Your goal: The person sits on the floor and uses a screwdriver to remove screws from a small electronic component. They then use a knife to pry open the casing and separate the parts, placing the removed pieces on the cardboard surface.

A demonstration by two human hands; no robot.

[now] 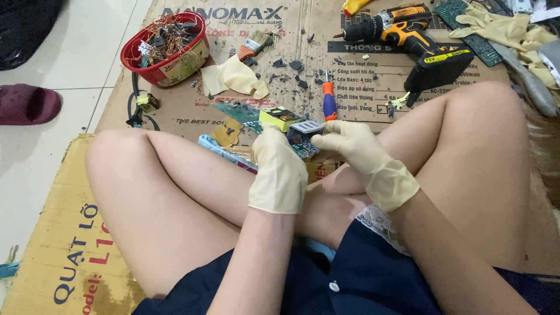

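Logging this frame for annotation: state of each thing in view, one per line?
left hand: gloved, gripping the circuit board
right hand: gloved, gripping the same board
circuit board: held off the floor, parts still mounted
cordless drill: lying on its side, bit fitted
screwdriver: lying flat on cardboard
red bowl: upright, full of copper wire scrap
loose glove: crumpled, unworn
paintbrush: lying flat

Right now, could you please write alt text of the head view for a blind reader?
Two gloved hands, left hand and right hand, hold a green circuit board above crossed legs. On the cardboard beyond lie a cordless drill, a screwdriver and a red bowl.
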